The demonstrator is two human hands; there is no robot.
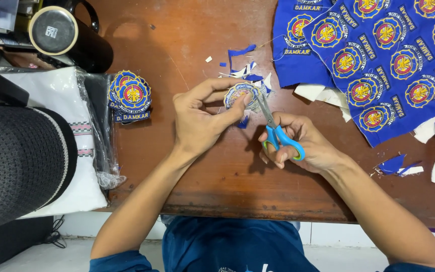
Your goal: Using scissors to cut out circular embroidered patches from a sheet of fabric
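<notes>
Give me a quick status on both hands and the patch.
Left hand pinching round embroidered patch. Right hand working blue-handled scissors at patch edge. Blue fabric scraps scattered just beyond; nothing blocking.

We see the brown wooden table (pixel 187 45) carrying everything. On it, at its far right, the blue cloth sheet (pixel 378 65) repeats round red-and-yellow emblems. The scissors (pixel 278 132) near its middle have blue handles lined green (blades grey). Toward its left edge, the finished patches (pixel 129 95) are blue, yellow and red; the hat (pixel 18 161) there is black.
</notes>
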